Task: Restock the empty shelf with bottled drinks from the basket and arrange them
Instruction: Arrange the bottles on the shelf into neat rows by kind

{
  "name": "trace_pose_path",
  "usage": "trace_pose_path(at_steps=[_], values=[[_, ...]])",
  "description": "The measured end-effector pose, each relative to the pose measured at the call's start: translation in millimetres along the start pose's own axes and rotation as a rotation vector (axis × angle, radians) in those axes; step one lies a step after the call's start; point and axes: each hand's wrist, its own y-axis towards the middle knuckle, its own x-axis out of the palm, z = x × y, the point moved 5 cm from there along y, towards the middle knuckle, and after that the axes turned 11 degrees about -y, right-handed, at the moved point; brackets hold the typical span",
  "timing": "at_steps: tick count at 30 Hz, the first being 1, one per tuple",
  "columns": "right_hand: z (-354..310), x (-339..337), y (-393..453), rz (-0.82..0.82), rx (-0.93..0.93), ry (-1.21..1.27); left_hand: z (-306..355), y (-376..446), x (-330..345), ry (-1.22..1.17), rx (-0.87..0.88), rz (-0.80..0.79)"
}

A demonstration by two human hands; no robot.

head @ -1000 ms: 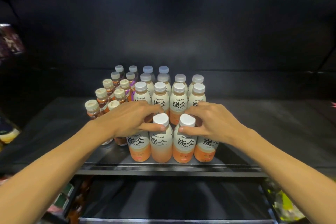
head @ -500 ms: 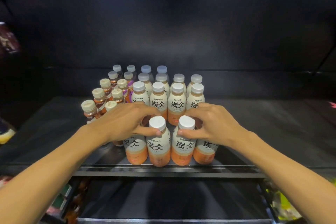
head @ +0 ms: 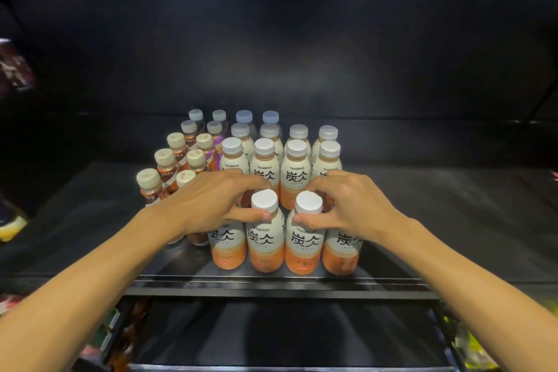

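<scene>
Front row of four latte bottles (head: 265, 246) stands at the shelf (head: 453, 220) front edge. Left hand (head: 211, 202) fingers curl round the two left bottles' necks; right hand (head: 351, 205) grips the two right. Behind them, more latte rows; left of those, brown tea bottles (head: 164, 164), labels probably unreadable.

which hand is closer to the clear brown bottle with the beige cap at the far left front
Left. The left hand sits just right of that brown bottle, gripping front-row latte bottles; the right hand is farther right, across those latte bottles.
</scene>
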Motion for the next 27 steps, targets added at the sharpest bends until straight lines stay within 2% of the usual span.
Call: trace_pose_path(at_steps=[7,13,16,18,21,23,27], values=[[2.1,0.0,-6.8,0.015,0.029,-0.012,-8.6,-7.4,2.1,-0.072,-0.06,0.057],[8.5,-5.6,-14.9,-0.02,0.176,0.095,-10.5,-17.1,-0.8,-0.117,-0.059,0.103],[14.2,-12.1,-22.3,-0.102,0.232,0.298,-12.0,-24.1,-0.7,-0.135,-0.053,0.094],[22.3,-14.2,-29.1,-0.232,0.244,0.383,-13.8,-27.2,-1.0,-0.128,-0.057,0.09],[34.6,-11.6,-38.9,-0.434,0.241,0.359,-18.1,-28.2,-0.3,-0.129,-0.092,0.09],[39.1,-10.7,-40.6,-0.462,0.238,0.336,-20.7,-27.2,0.2,-0.124,-0.122,0.086],[41.0,-10.9,-38.7,-0.403,0.264,0.404,-21.8,-25.5,-1.3,-0.141,-0.158,0.094]])
